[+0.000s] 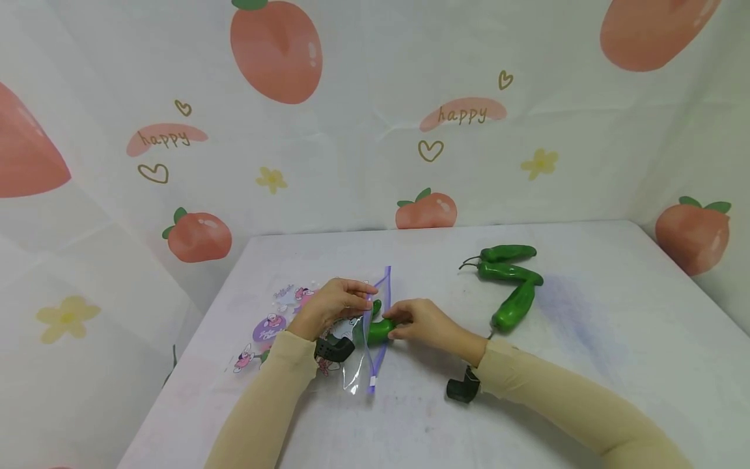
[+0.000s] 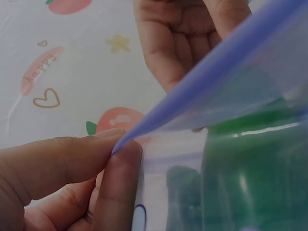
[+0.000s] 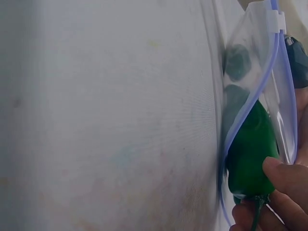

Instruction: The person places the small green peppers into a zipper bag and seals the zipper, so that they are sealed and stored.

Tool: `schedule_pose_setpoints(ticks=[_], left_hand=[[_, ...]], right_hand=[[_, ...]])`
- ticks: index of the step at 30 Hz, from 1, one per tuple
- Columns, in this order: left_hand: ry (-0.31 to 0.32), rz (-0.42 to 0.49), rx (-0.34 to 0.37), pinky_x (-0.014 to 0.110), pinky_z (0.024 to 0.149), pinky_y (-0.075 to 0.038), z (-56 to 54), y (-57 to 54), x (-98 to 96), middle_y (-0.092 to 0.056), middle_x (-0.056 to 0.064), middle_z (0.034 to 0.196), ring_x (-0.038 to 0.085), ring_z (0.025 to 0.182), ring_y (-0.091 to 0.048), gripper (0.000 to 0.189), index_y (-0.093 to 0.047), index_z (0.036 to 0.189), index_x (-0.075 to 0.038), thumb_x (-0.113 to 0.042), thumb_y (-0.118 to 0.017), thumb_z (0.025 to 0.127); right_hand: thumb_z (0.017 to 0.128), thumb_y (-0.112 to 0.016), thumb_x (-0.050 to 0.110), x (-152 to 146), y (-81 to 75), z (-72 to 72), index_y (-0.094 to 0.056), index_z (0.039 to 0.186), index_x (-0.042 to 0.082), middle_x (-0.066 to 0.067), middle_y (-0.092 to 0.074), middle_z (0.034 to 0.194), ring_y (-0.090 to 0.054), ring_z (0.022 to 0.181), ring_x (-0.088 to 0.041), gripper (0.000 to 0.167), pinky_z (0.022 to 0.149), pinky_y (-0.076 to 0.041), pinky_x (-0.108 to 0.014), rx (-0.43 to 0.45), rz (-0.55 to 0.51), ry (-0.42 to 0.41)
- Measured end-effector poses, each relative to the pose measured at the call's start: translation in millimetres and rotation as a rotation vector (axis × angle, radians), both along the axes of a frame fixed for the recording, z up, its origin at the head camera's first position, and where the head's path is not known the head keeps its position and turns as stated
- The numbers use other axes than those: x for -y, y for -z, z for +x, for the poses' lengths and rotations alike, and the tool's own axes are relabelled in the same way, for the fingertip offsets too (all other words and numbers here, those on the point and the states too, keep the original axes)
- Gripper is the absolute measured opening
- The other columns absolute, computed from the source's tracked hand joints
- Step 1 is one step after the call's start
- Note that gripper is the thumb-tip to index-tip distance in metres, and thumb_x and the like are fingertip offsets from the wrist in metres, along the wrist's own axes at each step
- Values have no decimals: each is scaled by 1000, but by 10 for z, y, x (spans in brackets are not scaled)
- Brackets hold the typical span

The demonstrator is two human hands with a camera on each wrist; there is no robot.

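A clear zip bag with purple zip strips and printed pink figures lies on the table, its mouth spread open toward the right. My left hand pinches one lip of the mouth between thumb and finger, as the left wrist view shows at the purple strip. By its stem end, my right hand holds a green pepper; the pepper's other end is inside the bag mouth. More green shapes show through the plastic. A white slider sits at the near end of the zip.
Three green peppers lie on the table to the right of my hands: one at the back, one just in front and one slanting nearer. A cloth wall printed with peaches stands behind the table.
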State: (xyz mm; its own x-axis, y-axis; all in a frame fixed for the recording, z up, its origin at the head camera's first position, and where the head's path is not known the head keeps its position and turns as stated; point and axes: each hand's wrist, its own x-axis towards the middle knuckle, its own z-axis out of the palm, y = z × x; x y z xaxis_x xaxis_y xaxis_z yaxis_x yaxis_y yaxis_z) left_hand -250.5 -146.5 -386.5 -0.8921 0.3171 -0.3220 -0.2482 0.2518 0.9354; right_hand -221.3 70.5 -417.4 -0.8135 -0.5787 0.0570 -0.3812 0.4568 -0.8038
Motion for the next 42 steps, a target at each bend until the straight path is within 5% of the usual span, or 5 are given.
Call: schedule_pose_setpoints(ticks=[12,42], left_hand=[[11,2,6,21,74,-54,-3,-7,2,-56,1,85,10,76,-58,39,-59,124,10,3,-67,86],[9,11,23,16,64,-53,-30,8,7,-59,0,80,7,67,-60,39,-58,124,11,5,-65,86]], right_hand=[[82,-76,9,102,1,-104,-68,115,2,-10,-72,109,-68,102,-19,35,88,-54,-31,30,15,6],[79,-80,14,215,19,-262,-68,114,0,-11,-71,110,-67,102,-19,40,91,-53,-32,91,59,43]])
